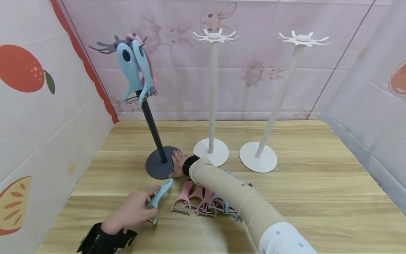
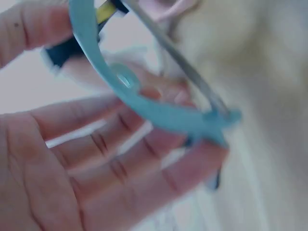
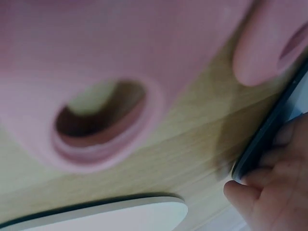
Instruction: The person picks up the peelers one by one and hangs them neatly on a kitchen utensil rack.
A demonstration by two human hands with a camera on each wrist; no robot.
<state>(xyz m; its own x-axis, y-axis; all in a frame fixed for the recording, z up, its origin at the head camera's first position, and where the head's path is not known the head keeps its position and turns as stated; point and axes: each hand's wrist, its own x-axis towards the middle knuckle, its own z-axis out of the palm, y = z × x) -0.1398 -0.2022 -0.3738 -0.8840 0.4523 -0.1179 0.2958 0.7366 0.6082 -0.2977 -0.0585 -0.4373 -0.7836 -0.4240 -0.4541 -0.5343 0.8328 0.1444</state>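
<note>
Head view: left hand (image 1: 134, 208) pinches 1 blue peeler (image 1: 161, 194) off to its right side; long axis runs up-right, handle end pointing away from the person at dark base (image 1: 156, 166), blade end toward the person. Right hand (image 1: 179, 164) lies with fingers on the right part of that base, just beyond the handle tip; left is the nearer hand, the only one on the peeler. Hands apart. Pile of pink and blue peelers (image 1: 185, 192) near, partly hidden by right sleeve (image 1: 231, 187). No containers, just hook stands: dark stand (image 1: 153, 127) carries 2 blue and at least 1 pink; 2 white stands (image 1: 212, 88) to its right. Left wrist view: blurred; thumb and fingertips on the peeler's fork, blade (image 2: 178, 57) across it. Right wrist view: fingers on dark base edge, pink peelers close to lens, grip force cannot tell.
</note>
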